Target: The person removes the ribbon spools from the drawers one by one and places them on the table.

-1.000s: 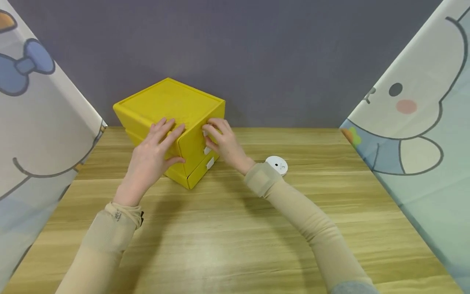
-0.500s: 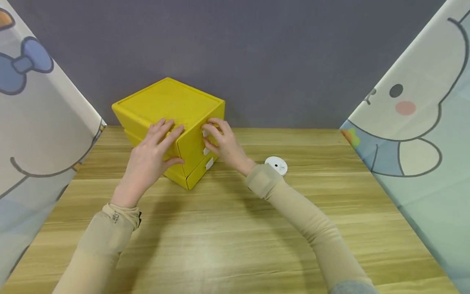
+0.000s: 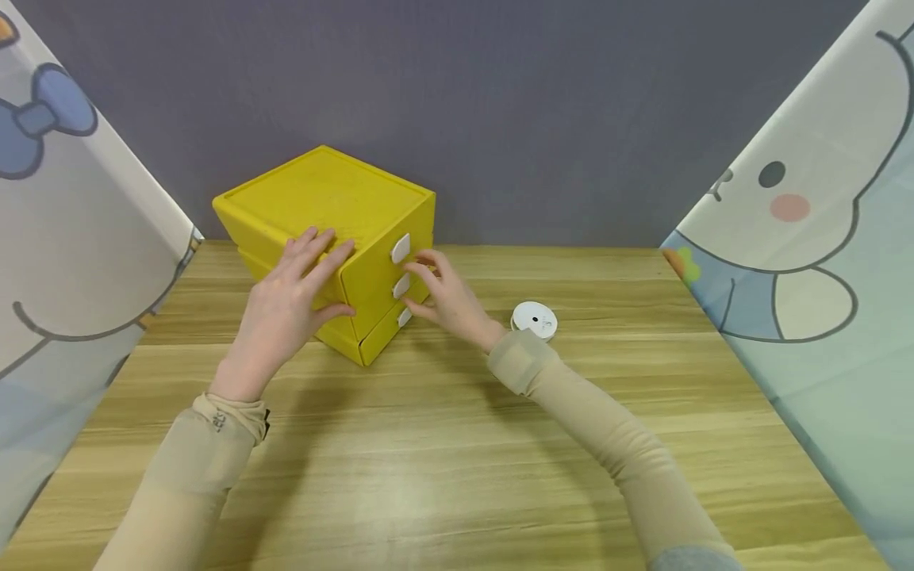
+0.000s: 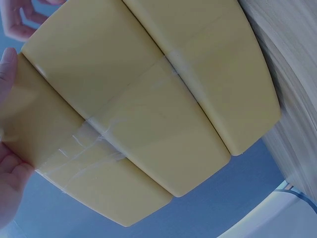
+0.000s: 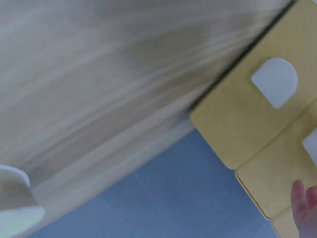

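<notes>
A yellow drawer box [image 3: 324,194] stands on the table, its drawers stacked and closed. White tabs mark the drawer fronts: a top tab [image 3: 401,248], a middle tab [image 3: 401,285] and a bottom tab [image 3: 405,317]. My left hand [image 3: 282,305] rests with straight, spread fingers over the box's near top edge, thumb against its side. Clear tape [image 4: 94,134] crosses that side in the left wrist view. My right hand [image 3: 453,297] is at the middle tab, fingers above and thumb below, spread apart. Only some of its fingers [image 5: 298,198] show in the right wrist view.
A white round spool [image 3: 534,319] lies on the wooden table [image 3: 428,460], right of the box and close to my right wrist. Behind the table rises a grey wall [image 3: 543,119]. Cartoon-printed cloths [image 3: 821,262] flank both sides.
My right hand has let go of the top tab and moved down to the middle one, uncovering the top tab. My left hand stays on the box.
</notes>
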### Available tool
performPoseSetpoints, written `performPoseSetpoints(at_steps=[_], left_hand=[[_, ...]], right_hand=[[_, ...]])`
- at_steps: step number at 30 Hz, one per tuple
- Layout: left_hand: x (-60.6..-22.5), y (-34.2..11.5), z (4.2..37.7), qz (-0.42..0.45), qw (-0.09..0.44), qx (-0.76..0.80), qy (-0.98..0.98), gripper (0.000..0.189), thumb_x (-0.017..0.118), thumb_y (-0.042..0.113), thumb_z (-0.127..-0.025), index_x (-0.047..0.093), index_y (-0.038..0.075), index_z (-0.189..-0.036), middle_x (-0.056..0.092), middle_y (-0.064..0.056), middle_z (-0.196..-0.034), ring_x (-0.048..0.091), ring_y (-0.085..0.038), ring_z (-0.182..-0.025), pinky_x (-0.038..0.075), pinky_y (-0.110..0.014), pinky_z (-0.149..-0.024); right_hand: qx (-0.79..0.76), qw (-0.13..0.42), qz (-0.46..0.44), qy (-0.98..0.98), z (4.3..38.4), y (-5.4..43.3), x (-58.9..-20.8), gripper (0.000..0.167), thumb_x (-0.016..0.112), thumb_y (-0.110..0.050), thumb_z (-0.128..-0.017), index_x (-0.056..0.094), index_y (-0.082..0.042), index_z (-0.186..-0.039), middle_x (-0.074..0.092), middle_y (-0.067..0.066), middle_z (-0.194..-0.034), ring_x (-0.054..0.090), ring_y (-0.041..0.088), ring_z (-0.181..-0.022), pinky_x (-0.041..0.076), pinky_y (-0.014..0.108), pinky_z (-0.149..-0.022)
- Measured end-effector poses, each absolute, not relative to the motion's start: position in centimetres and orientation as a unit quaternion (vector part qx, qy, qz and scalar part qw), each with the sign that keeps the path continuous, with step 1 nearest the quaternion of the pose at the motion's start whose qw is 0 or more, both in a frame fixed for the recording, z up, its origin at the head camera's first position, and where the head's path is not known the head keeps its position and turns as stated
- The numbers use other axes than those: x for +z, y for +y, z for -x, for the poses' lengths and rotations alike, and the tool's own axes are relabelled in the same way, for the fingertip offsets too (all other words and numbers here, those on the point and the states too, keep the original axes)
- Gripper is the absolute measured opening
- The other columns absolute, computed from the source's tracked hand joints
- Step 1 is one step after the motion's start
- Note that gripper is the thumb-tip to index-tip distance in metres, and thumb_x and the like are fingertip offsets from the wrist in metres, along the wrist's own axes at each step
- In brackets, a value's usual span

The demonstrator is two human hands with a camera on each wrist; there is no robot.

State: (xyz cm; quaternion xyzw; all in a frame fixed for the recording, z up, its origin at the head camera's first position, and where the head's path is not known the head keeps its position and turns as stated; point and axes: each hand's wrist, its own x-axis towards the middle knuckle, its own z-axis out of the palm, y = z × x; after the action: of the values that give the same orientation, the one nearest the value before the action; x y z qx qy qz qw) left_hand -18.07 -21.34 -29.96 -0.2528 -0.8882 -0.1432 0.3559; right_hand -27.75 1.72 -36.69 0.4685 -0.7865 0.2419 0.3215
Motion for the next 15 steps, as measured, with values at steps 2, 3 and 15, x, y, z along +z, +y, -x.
performPoseSetpoints(at_steps=[2, 3, 15], left_hand=[[-30.0, -21.3, 18.1, 0.253, 0.354, -0.143, -0.889, 0.084, 0.089, 0.016, -0.058, 0.054, 0.008, -0.134, 0.052, -0.023, -0.138, 0.046, -0.042, -0.132, 0.039, -0.056, -0.111], [-30.0, -21.3, 18.1, 0.252, 0.353, -0.143, -0.889, 0.084, 0.089, 0.016, -0.058, 0.054, 0.008, -0.134, 0.052, -0.023, -0.138, 0.046, -0.041, -0.132, 0.039, -0.056, -0.110], [-29.8, -21.2, 18.4, 0.255, 0.353, -0.140, -0.889, 0.084, 0.088, 0.018, -0.059, 0.054, 0.008, -0.135, 0.052, -0.022, -0.138, 0.046, -0.041, -0.132, 0.040, -0.056, -0.110]], right_hand=[[0.237, 0.317, -0.475, -0.786, 27.9, 1.7, -37.2, 0.045, 0.076, -0.011, -0.079, 0.054, 0.000, -0.117, 0.050, 0.021, -0.121, 0.057, 0.030, -0.107, 0.056, 0.029, -0.089], [0.237, 0.313, -0.477, -0.786, 27.9, 1.6, -37.4, 0.045, 0.077, -0.011, -0.079, 0.054, 0.000, -0.117, 0.050, 0.021, -0.121, 0.057, 0.030, -0.106, 0.056, 0.028, -0.088], [0.251, 0.309, -0.488, -0.776, 28.3, 0.5, -38.4, 0.041, 0.074, -0.011, -0.082, 0.054, -0.001, -0.116, 0.051, 0.017, -0.118, 0.056, 0.026, -0.105, 0.054, 0.026, -0.089]])
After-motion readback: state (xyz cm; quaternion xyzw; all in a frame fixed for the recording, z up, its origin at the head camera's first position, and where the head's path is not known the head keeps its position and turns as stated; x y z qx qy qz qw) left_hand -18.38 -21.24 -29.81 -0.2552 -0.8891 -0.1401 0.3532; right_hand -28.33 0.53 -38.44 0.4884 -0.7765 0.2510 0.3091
